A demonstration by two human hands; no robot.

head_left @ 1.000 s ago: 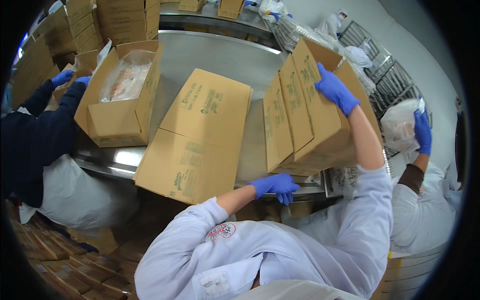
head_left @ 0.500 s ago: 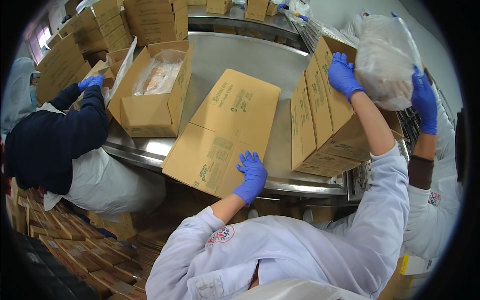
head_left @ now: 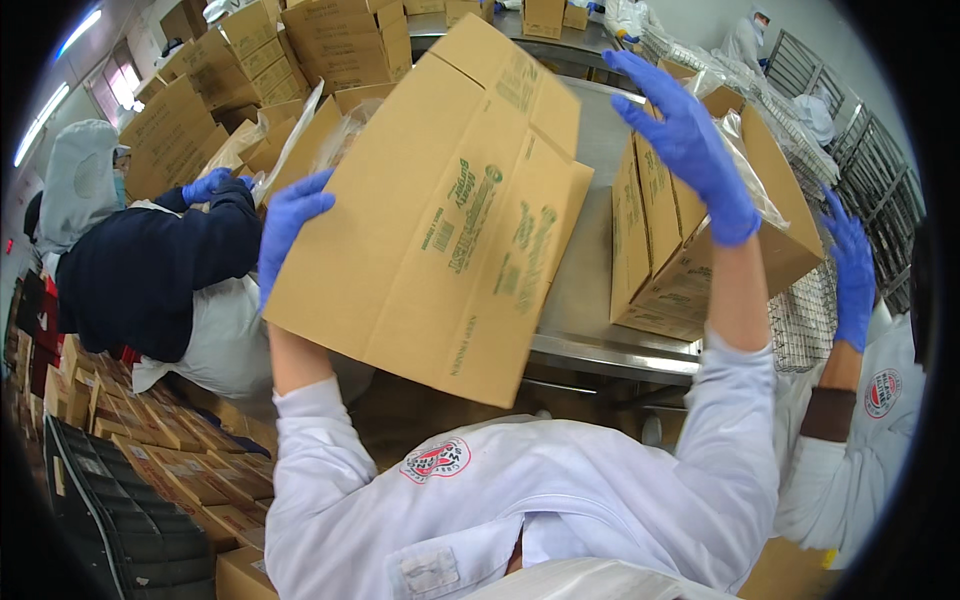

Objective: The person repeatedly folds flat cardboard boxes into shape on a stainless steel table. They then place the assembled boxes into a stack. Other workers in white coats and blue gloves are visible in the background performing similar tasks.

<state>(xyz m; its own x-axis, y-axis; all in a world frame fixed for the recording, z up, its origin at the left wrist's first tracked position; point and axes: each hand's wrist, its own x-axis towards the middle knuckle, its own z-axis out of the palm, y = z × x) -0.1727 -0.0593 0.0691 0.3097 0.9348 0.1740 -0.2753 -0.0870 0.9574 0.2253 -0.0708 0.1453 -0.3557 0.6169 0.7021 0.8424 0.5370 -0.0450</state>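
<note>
My left hand [head_left: 287,232], in a blue glove, grips the left edge of a brown cardboard box [head_left: 430,215]. The box is lifted and tilted above the steel table, with a printed side facing up. My right hand [head_left: 695,150], also gloved, is raised with its fingers spread and holds nothing. It hangs near an open cardboard box [head_left: 720,270] at the table's right end. Inside that box, part of a clear plastic bag [head_left: 750,165] shows. A co-worker's blue-gloved hand [head_left: 850,265] is beside this box, on its right.
At left, a co-worker in a dark top [head_left: 170,270] bends over boxes on the steel table [head_left: 585,300]. Stacked cartons [head_left: 345,45] stand at the back. Wire racks [head_left: 800,320] lie on the right, and flattened cartons [head_left: 170,430] fill the lower left.
My left hand has lifted the box off the table and tilted it. My right hand has let go of the right box's flap. The co-worker's bag has gone into that box.
</note>
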